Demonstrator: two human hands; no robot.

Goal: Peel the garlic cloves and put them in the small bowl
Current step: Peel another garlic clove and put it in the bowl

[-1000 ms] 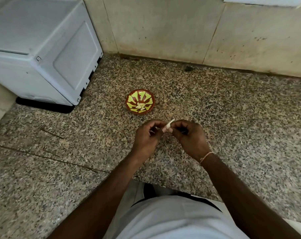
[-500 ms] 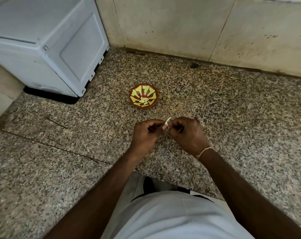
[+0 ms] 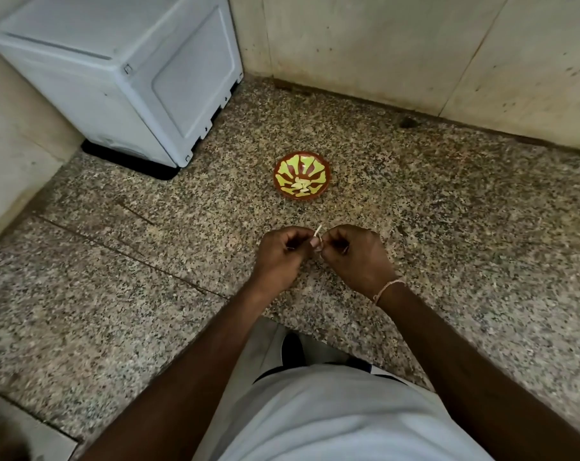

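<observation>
No readable text, labels, brands or numbers anywhere in view.

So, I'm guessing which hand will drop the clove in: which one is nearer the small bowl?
Right, narrowly. The right hand sits just below the small bowl; the left hand is lower-left of it.

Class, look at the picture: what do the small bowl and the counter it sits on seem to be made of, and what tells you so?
Small bowl: probably glazed ceramic or painted clay; red-brown body, yellow painted pattern, slight sheen. Counter: looks like polished granite or similar stone; fine speckled grain of black, grey and tan, with a straight seam line on the left.
</observation>
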